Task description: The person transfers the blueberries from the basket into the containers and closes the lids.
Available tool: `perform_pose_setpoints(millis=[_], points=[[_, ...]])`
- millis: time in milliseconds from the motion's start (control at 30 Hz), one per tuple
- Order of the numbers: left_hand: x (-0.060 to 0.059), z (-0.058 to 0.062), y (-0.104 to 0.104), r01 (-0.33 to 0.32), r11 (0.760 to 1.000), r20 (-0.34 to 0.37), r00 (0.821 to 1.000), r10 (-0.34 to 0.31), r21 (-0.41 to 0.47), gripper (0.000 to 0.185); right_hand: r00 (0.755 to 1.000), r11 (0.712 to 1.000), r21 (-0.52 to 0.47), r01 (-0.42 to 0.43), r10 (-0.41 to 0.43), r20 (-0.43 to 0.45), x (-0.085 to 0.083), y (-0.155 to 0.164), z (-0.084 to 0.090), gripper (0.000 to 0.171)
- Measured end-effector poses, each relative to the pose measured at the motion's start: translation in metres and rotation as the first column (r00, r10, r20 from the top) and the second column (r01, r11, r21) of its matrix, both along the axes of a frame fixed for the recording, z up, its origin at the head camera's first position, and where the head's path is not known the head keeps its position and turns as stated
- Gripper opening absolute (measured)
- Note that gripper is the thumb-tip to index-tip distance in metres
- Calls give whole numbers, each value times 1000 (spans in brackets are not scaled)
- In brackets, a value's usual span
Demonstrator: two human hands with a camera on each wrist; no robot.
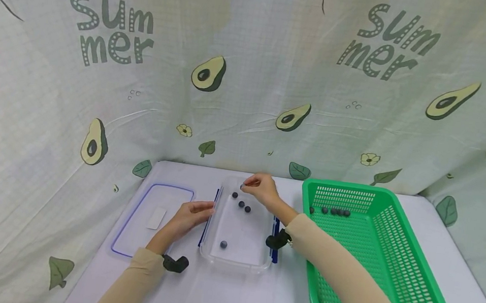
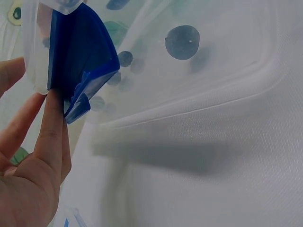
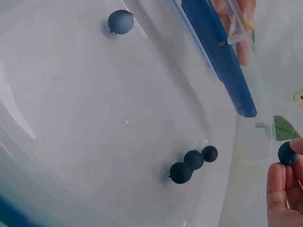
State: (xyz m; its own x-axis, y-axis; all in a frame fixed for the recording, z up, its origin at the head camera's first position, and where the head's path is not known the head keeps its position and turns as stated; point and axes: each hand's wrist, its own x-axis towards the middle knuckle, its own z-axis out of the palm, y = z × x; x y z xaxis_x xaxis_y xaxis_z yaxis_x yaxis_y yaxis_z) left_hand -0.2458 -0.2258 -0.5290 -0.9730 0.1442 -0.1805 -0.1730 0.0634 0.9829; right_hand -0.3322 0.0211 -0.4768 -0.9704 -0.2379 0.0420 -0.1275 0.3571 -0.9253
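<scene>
My right hand (image 1: 262,189) pinches a dark blueberry (image 3: 287,153) between thumb and fingertips, over the far end of a clear plastic box (image 1: 235,263). In the box, one blueberry (image 3: 121,22) lies near the front and three blueberries (image 3: 181,172) sit in a line towards the back. Extended fingers of my left hand (image 2: 35,161) touch the box's left side, by a blue latch flap (image 2: 85,52) that hangs open. Its thumb stands apart from those fingers.
Right of the box stands a green basket (image 1: 416,236), with several blueberries (image 1: 340,212) near its far side. A clear lid with a blue seal (image 1: 157,186) lies to the left, bearing a white rectangle (image 1: 157,218). A printed curtain (image 1: 253,71) hangs behind the table.
</scene>
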Motion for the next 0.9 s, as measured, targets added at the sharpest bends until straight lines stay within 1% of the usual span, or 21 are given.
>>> perform_pose_setpoints(millis=[233,400,733,900], points=[[1,2,1,-7,1000,12,1000,7,-8,47,1000,999,31,-13,13,15,3,-4,3,12],[1,2,2,-14,1000,7,1000,14,-10,46,999,1000,14,-24,24,21,4,-8,5,13],[-2,-1,3,-21,1000,3,1000,21,-12,46,998,999,-2,-54,54,12,5,-17,2,11],[-1,0,4,-24,1000,11,1000,24,-1,44,997,997,-2,-77,77,33,3,-20,0,10]])
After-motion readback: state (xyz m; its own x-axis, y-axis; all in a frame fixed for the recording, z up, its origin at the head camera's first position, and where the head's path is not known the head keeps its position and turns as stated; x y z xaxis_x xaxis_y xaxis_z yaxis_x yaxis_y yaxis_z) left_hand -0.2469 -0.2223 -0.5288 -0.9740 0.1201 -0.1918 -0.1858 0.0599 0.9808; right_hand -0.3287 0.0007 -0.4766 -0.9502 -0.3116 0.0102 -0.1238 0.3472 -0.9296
